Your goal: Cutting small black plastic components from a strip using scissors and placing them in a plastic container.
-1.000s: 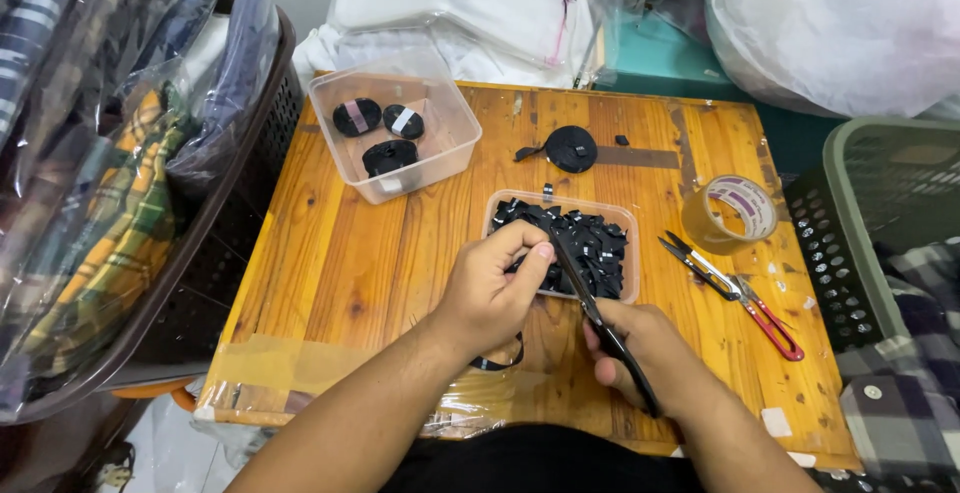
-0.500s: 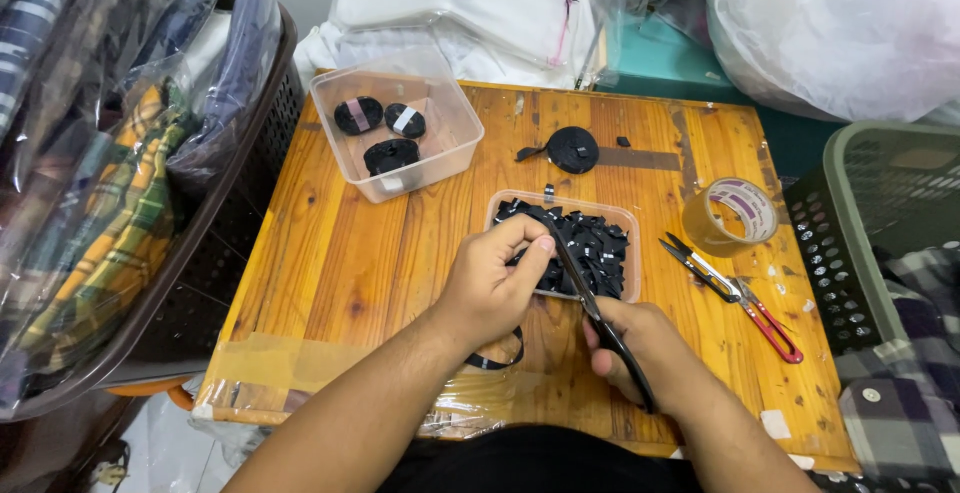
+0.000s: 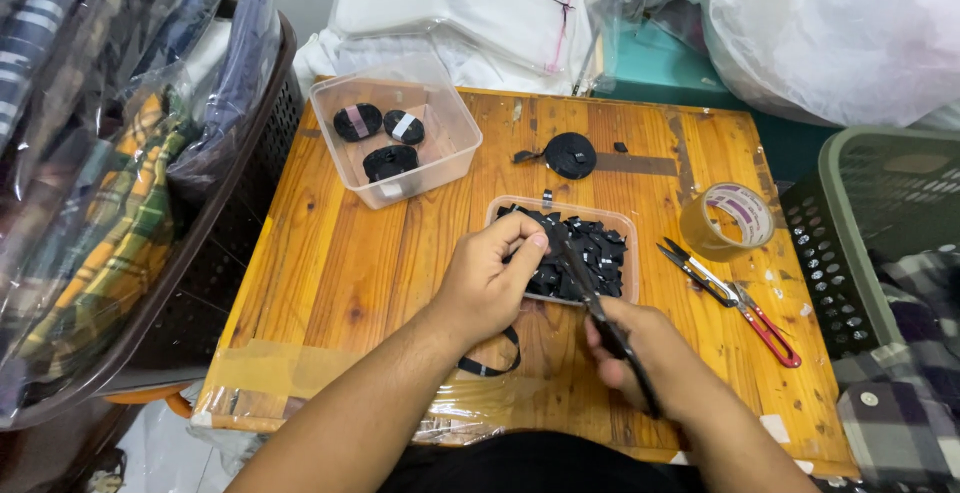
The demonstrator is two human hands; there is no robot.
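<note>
the left hand pinches a thin black strap in a closed grip; the pinched end is hidden behind the fingers, and the rest loops below the wrist onto the wooden surface. the right hand is closed round black-handled scissors, blades reaching up just right of the left grip; whether they are parted is hard to tell. just beyond both grips sits a shallow clear tray of cut black pieces.
</note>
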